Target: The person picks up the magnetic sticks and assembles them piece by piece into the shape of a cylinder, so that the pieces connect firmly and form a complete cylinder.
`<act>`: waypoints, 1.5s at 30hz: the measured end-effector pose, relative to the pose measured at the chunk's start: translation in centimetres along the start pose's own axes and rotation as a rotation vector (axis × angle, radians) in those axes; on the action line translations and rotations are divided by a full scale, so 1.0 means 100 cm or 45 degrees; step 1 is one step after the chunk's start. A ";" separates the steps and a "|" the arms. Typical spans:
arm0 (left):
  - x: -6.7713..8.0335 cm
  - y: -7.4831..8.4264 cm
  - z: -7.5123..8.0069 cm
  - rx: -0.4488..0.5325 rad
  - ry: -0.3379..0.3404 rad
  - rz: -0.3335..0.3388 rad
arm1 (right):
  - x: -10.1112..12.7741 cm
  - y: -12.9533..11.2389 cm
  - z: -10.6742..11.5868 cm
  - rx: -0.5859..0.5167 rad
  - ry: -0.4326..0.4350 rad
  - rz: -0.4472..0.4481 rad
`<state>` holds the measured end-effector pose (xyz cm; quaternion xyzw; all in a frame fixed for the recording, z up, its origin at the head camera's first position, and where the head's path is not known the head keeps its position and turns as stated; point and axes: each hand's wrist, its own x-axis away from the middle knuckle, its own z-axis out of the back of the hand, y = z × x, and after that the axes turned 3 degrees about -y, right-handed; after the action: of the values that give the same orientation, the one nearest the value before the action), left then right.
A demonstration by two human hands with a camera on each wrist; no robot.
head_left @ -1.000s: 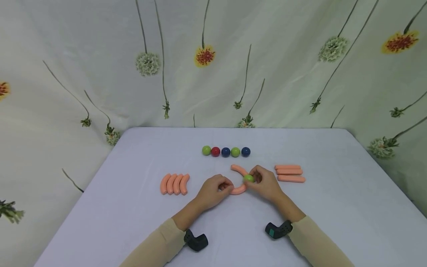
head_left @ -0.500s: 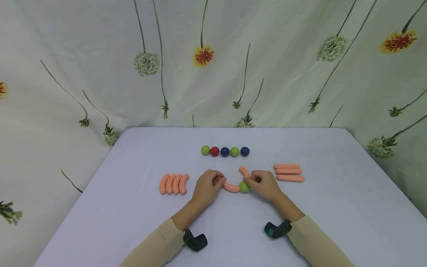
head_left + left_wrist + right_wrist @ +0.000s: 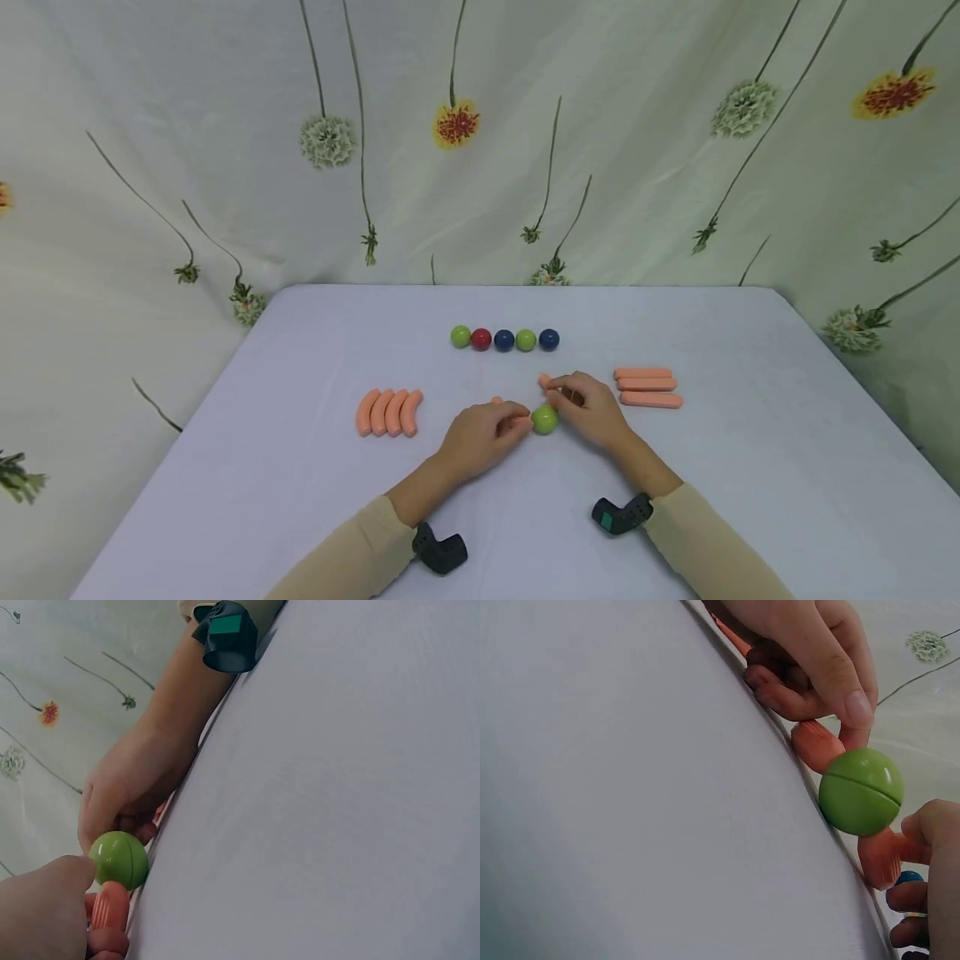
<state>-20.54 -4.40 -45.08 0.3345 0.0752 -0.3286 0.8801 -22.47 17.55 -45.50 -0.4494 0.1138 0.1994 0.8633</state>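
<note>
Near the centre of the head frame, your left hand [image 3: 480,433] has its fingers curled around one curved orange piece [image 3: 815,744], pinching its end. The green ball [image 3: 544,419] sits right of those fingertips, touching both pieces, glossy with a thin seam. Further right, your right hand [image 3: 588,408] pinches the second orange piece [image 3: 545,382] with curled fingers

Light is soft, even and bright, with only faint shadows under the hands on the table [image 3: 750,467]. The head view is sharp but bends outward at its edges. Both wrist views are softer; the green ball [image 3: 861,791] shows a mild sheen.
</note>
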 end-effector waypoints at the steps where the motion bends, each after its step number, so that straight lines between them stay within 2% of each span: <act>1: 0.000 -0.001 0.000 -0.017 0.018 0.022 | 0.000 0.000 0.000 0.005 0.012 0.002; 6: -0.001 -0.001 0.003 -0.155 0.084 0.155 | -0.001 0.002 -0.001 0.007 0.052 0.056; 10: 0.000 0.001 0.003 -0.233 0.080 0.257 | -0.002 0.002 -0.001 -0.045 0.006 0.107; 13: 0.000 0.001 0.003 -0.255 0.085 0.283 | -0.001 0.003 0.000 -0.088 -0.036 0.110; 17: 0.000 0.000 0.003 -0.253 0.120 0.279 | 0.001 0.003 0.001 -0.144 -0.091 0.081; 22: -0.001 -0.003 0.002 -0.177 0.173 0.289 | 0.002 -0.001 0.001 -0.200 -0.168 0.034; 29: -0.002 -0.006 0.003 -0.079 0.181 0.294 | 0.003 -0.033 0.012 -0.232 -0.220 0.101; 33: -0.003 -0.005 0.004 -0.036 0.162 0.252 | 0.002 -0.024 0.008 -0.222 -0.205 0.073; 38: -0.003 -0.004 0.005 -0.040 0.148 0.241 | 0.001 -0.005 0.001 -0.197 -0.175 0.026; 45: -0.002 -0.005 0.004 0.023 0.122 0.233 | -0.006 -0.002 -0.004 -0.075 -0.045 -0.088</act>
<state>-21.03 -4.85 -44.94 0.3631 0.0836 -0.2312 0.8988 -22.91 17.00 -45.36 -0.4748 0.0771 0.1807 0.8579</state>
